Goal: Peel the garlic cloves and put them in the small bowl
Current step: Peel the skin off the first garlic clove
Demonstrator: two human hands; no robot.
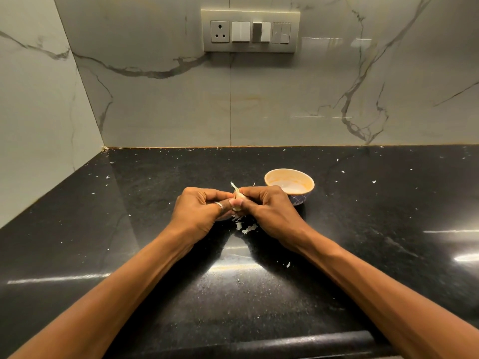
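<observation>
The two hands meet at the middle of the bench, fingers curled inward and knuckles up, both pinching one thing between them. The left hand grips from the left with its fingertips tucked under, and a thin silver ring shows on one of its fingers. The right hand closes from the right, its thumb and fingertips pressed against the same thing. Between them sits a pale, papery-skinned garlic clove, held just above the bench. A wisp of dry skin sticks up from its top, and most of its body is hidden by the fingers. Directly below the hands lies a small heap of white garlic peel scraps, resting on the surface. One loose flake lies nearer the person, beside the right forearm. Just beyond the right hand, partly hidden behind it, stands the small round bowl — cream-orange inside, blue with a white crosshatch outside. It sits upright, and I cannot tell whether any cloves lie in it. The polished black speckled stone bench carries all of this and is dotted with tiny white flecks out to its back edge. Both bare forearms reach in from the near edge. Behind rises a grey-veined white marble wall, which turns a corner at the left — on it, above the hands, is a beige switch plate with a socket and several rocker switches.
</observation>
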